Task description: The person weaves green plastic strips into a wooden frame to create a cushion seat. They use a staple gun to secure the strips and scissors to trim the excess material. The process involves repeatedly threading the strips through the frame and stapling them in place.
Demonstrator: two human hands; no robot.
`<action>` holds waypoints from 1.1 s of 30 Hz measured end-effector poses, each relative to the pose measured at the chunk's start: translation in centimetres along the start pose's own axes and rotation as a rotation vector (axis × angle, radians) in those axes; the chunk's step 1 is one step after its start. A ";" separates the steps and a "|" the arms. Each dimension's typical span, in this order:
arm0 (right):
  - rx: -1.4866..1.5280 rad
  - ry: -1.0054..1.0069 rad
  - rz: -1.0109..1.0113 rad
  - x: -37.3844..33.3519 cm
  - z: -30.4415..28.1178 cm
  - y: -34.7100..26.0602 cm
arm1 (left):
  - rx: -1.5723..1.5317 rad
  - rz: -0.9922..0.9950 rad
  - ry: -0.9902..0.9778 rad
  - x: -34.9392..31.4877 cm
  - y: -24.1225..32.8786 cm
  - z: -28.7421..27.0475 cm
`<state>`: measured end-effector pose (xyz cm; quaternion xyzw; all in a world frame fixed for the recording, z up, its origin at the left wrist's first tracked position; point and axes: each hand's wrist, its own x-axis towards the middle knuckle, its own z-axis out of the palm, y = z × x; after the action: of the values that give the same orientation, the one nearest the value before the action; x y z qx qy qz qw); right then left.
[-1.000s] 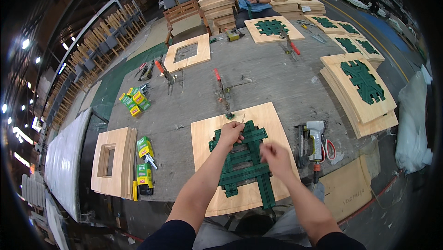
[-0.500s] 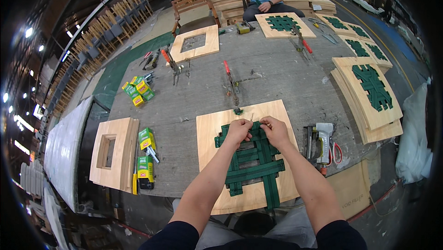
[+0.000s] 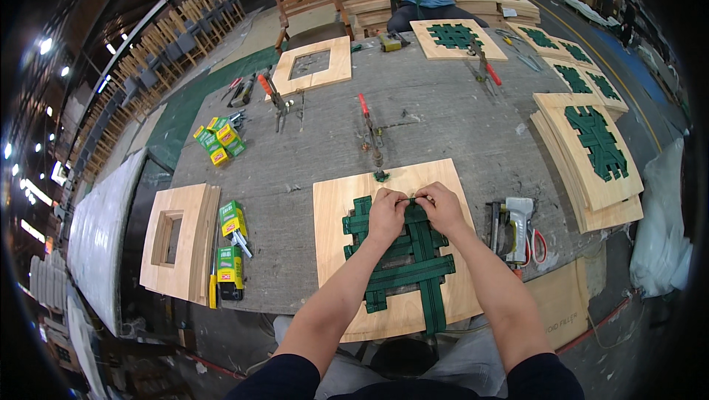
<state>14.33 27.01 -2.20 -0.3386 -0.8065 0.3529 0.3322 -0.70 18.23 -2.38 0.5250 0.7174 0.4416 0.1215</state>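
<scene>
head: two hands, left hand, right hand, pinch one green webbing.

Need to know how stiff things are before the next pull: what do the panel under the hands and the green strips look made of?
The square panel looks like pale unfinished wood or plywood: matte, faint grain. The green strips look like woven webbing, probably fabric or elastic: flat, matte, interlaced over and under. Both the left hand and the right hand pinch a strip at the panel's far edge.
</scene>
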 end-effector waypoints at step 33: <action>-0.303 -0.275 0.207 6.1 0.6 0.3 | 0.536 0.190 -0.146 -3.8 0.6 0.1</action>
<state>10.61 31.74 -0.89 -0.4144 -0.8489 0.3028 0.1265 1.36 15.01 -3.04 0.6336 0.7454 0.2069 -0.0121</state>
